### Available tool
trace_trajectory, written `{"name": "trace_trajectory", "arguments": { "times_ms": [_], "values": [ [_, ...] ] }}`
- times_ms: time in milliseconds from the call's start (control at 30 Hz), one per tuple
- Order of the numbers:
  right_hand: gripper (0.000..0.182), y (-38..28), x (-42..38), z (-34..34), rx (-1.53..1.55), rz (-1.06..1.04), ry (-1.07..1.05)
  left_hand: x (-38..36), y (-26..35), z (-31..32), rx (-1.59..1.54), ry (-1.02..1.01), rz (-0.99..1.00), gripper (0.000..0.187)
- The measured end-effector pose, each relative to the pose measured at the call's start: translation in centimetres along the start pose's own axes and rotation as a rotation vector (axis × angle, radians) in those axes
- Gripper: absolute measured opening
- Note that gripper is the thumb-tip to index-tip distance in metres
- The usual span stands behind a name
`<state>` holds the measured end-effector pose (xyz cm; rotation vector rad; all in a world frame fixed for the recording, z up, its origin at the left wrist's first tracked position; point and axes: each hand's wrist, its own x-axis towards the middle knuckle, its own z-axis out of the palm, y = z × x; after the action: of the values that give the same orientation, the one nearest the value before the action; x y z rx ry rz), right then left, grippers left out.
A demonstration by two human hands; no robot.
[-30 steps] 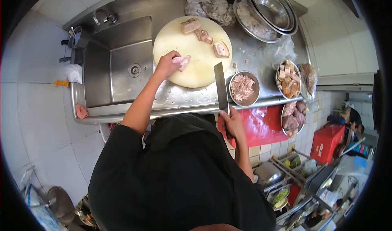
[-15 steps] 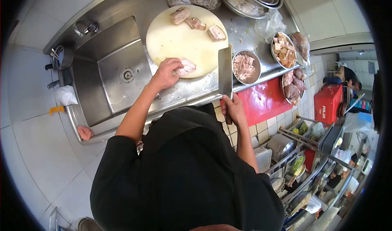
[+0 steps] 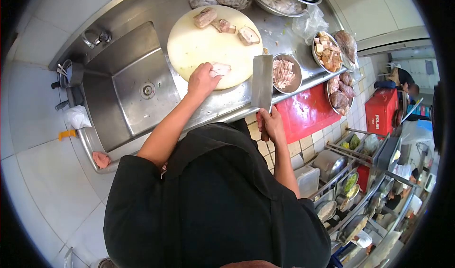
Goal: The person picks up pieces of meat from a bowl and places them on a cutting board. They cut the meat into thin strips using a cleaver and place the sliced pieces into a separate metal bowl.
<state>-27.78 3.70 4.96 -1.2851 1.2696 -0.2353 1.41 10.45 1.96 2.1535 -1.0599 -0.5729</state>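
My left hand [image 3: 204,81] is closed on a pale piece of meat [image 3: 220,70] at the near edge of the round cutting board [image 3: 189,47]. In my right hand [image 3: 272,124] is the handle of a cleaver [image 3: 262,81], its broad blade upright between the board and a steel bowl. That bowl [image 3: 299,76] holds meat strips [image 3: 283,73]. Along the board's far side lie a chunk of meat [image 3: 205,18], some smaller pieces [image 3: 224,26] and another chunk [image 3: 249,36].
Left of the board is a steel sink [image 3: 102,95] with a faucet [image 3: 95,38]. Bowls of cut meat [image 3: 328,52] and larger lumps [image 3: 339,99] stand at the right. A red surface [image 3: 308,116] lies below the counter edge; beyond are a red cooler [image 3: 380,111] and another person [image 3: 405,81].
My left hand has shifted right and slightly up, its fingers now gathered around the pale piece, which looks more bunched. The cleaver stays nearly in place.
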Motion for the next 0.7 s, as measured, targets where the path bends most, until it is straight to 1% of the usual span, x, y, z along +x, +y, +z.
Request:
{"name": "trace_trajectory", "arguments": {
  "times_ms": [33, 100, 200, 233, 333, 433, 533, 567, 600, 633, 667, 700],
  "values": [
    [0.023, 0.0, 0.1, 0.0, 0.000, 0.000, 0.009, 0.2, 0.6, -0.5, 0.041, -0.027, 0.003, 0.043],
    [0.040, 0.1, 0.1, -0.2, 0.000, 0.003, 0.034, 0.4, 1.5, -1.0, 0.122, -0.084, 0.012, 0.044],
    [0.052, 0.9, 0.2, -0.7, 0.139, -0.024, -0.004, 1.8, -1.4, -1.2, 0.165, 0.048, 0.422, 0.050],
    [0.054, 0.8, 0.0, -0.8, 0.134, -0.028, -0.012, 2.2, -1.8, -1.4, 0.118, -0.040, 0.423, 0.054],
    [0.057, -0.4, -1.1, -0.9, 0.146, -0.046, -0.040, 3.7, -1.7, -2.0, 0.114, -0.221, 0.499, 0.053],
    [0.059, -0.9, -1.8, -0.7, 0.214, -0.056, -0.051, 3.7, -0.7, -1.2, 0.208, -0.161, 0.466, 0.062],
    [0.062, -0.3, -1.6, -0.5, 0.241, -0.047, -0.055, 1.2, 2.5, 0.2, 0.422, -0.018, 0.155, 0.067],
    [0.062, -0.1, -1.5, -0.4, 0.239, -0.043, -0.062, 0.6, 3.5, 0.2, 0.439, -0.004, 0.131, 0.060],
    [0.062, 0.3, -1.2, -0.3, 0.237, -0.038, -0.070, 0.7, 4.2, -0.2, 0.409, -0.045, 0.090, 0.058],
    [0.070, 0.7, -0.9, -0.4, 0.246, -0.045, -0.104, 0.6, 4.7, -0.6, 0.380, -0.090, 0.047, 0.057],
    [0.067, 1.2, -0.7, -0.3, 0.251, -0.042, -0.100, 0.4, 4.9, -0.7, 0.348, -0.138, 0.002, 0.055],
    [0.063, 1.4, -0.6, -0.3, 0.253, -0.038, -0.096, 0.6, 4.2, -0.9, 0.352, -0.131, 0.018, 0.040]
  ]
}}
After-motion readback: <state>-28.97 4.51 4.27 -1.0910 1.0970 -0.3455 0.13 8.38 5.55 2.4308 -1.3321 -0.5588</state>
